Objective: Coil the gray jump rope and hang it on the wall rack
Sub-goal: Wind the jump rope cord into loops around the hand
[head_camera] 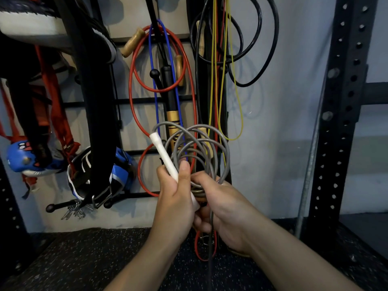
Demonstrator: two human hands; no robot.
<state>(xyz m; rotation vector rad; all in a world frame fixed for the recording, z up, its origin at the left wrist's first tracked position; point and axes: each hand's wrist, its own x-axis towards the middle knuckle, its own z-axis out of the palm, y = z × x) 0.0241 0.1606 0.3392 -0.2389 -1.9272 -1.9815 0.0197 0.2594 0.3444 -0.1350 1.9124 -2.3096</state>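
Gray jump rope looped before wall rack, left hand clenched on white handle, right hand pinching coils; loose tail below likely to unspool loops if pinch slackens.

The wall rack, a black grid with knobbed pegs, carries the hanging gear; a red rope, a blue rope, a yellow cord and black cords hang from it. At its left hang blue gloves and a black belt; below lies speckled floor.
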